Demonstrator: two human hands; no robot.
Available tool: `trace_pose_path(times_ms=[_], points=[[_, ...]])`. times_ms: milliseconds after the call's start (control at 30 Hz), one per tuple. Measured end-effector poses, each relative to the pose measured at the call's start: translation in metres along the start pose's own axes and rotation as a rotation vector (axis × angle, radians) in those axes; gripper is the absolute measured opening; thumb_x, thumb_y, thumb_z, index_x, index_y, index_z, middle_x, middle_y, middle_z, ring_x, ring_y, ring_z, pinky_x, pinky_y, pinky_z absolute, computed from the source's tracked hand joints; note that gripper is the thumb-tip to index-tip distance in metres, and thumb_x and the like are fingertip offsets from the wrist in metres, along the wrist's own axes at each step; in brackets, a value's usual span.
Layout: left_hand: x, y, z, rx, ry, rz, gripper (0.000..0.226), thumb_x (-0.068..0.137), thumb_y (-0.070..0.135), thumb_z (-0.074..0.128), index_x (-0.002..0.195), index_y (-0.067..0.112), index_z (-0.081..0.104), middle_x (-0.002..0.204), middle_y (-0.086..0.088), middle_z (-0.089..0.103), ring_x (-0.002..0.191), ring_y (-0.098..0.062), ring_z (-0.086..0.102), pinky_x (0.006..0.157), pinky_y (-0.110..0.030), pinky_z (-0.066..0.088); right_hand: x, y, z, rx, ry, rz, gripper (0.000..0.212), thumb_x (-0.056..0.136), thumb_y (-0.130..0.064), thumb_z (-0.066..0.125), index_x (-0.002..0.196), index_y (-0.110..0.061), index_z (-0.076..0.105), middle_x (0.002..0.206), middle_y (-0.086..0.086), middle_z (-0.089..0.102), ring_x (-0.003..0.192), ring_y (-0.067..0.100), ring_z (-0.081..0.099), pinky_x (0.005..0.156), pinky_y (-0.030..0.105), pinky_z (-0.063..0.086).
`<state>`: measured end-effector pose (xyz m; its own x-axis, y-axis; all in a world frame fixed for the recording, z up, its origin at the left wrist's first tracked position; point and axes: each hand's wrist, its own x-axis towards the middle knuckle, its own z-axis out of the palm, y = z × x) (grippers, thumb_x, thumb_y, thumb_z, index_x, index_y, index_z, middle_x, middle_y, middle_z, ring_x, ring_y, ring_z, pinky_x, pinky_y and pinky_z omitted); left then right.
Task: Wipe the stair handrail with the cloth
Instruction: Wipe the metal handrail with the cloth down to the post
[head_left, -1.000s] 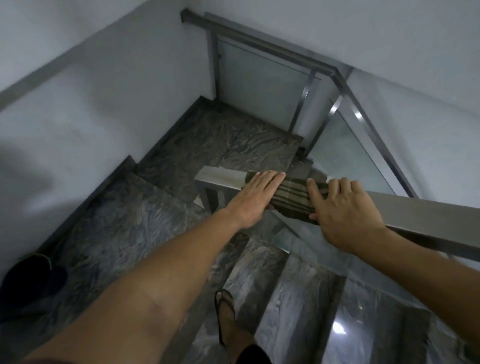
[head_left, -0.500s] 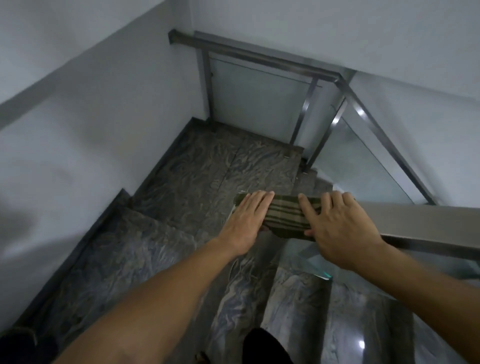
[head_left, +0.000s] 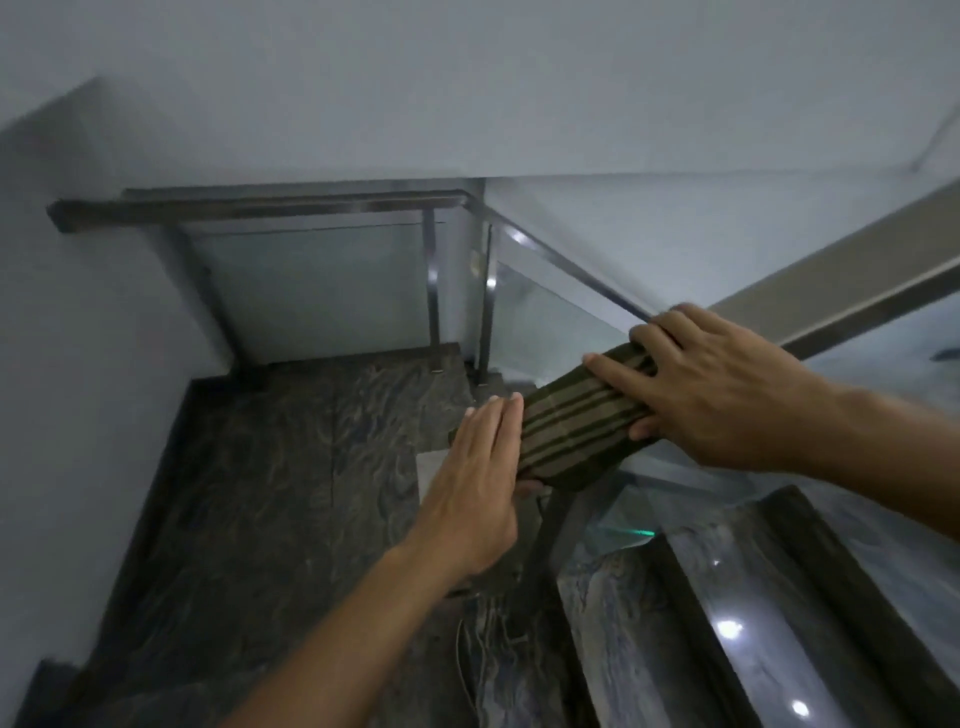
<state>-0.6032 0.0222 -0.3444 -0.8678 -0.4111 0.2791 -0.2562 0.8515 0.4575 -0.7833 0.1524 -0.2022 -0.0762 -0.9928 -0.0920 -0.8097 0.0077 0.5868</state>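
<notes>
your right hand is gripping the cloth, fingers over the top and thumb on the near side. the cloth is lying draped over the handrail's lower end. your left hand is pressing flat, fingers straight, against its lower edge.

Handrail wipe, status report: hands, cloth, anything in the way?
Left hand flat on cloth, lower end; right hand grips cloth round handrail. Cloth draped over handrail. Nothing seen on bare handrail beyond.
</notes>
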Motion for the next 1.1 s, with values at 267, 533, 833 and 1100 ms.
trace_pose_path(times_ms=[267,533,833,1100], points=[[-0.009,-0.069,-0.009,-0.422,-0.175,0.205,0.086,0.088,0.048,0.053,0.151,0.022,0.001,0.153,-0.003,0.025,0.134,-0.012,0.034,0.106,-0.028,0.037,0.02,-0.062,-0.014,0.044,-0.115,0.211,0.07,0.09,-0.063,0.02,0.144,-0.02,0.028,0.125,0.024,0.05,0.115,0.039,0.046,0.108,0.053,0.032],[0.03,-0.113,0.0,-0.834,-0.422,0.258,0.053,0.085,0.017,0.063,0.136,0.025,0.05,0.126,0.004,0.064,0.119,-0.01,0.058,0.1,-0.041,0.05,0.03,-0.134,-0.023,0.151,-0.236,0.548,0.073,0.093,-0.057,0.024,0.15,-0.015,0.013,0.156,0.018,0.02,0.146,0.033,0.01,0.118,0.051,0.01],[0.057,-0.133,-0.001,-0.876,-0.665,0.476,0.054,0.084,0.001,0.055,0.135,0.018,0.051,0.12,0.0,0.068,0.114,-0.011,0.061,0.097,-0.039,0.052,0.074,-0.232,-0.038,0.223,-0.257,1.05,0.063,0.097,-0.042,0.028,0.15,-0.012,0.013,0.157,0.016,0.012,0.146,0.031,0.005,0.118,0.052,0.013],[0.066,-0.149,0.019,-0.92,-0.758,0.626,0.055,0.087,0.008,0.048,0.141,0.006,0.041,0.132,-0.012,0.059,0.123,-0.015,0.056,0.1,-0.039,0.049,0.112,-0.27,0.006,0.213,0.307,1.363,0.044,0.097,-0.013,0.05,0.136,0.005,0.042,0.146,0.029,0.033,0.14,0.042,0.025,0.112,0.049,0.032]])
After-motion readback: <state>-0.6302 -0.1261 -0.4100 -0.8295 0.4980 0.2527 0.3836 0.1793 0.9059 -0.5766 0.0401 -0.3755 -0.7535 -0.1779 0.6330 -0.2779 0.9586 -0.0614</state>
